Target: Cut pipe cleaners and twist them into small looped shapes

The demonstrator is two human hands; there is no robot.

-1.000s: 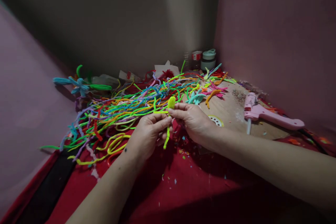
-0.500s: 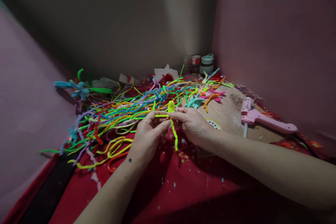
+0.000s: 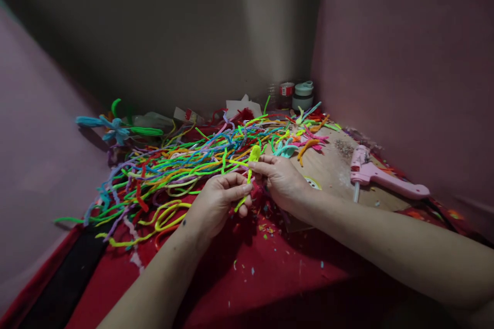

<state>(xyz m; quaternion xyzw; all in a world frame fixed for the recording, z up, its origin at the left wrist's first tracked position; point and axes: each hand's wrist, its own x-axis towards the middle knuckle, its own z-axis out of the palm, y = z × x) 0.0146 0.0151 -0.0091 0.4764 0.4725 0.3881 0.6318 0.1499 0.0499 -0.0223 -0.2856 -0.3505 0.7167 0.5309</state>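
Observation:
Both hands are closed on a bright yellow pipe cleaner (image 3: 254,153) bent into a flat, rounded loop at its top. My right hand (image 3: 283,180) pinches it just below that loop, between thumb and fingertips. Lower down, my left hand (image 3: 222,200) grips the hanging stem, whose end slants down to the left past the thumb. A second straight yellow end sticks out leftward from the right fingertips. Behind the hands lies a large heap of colourful pipe cleaners (image 3: 181,159).
On the brown board (image 3: 328,185) at right rests a pink hot glue gun (image 3: 389,177). A blue pipe-cleaner flower (image 3: 116,131) lies at far left. Jars, including a pale green lidded one (image 3: 303,95), stand by the back wall. Small scraps dot the red cloth (image 3: 262,288).
My left hand has shifted down from the crossing of the strands onto the hanging stem. That stem now slants left instead of right, and the loop leans slightly right.

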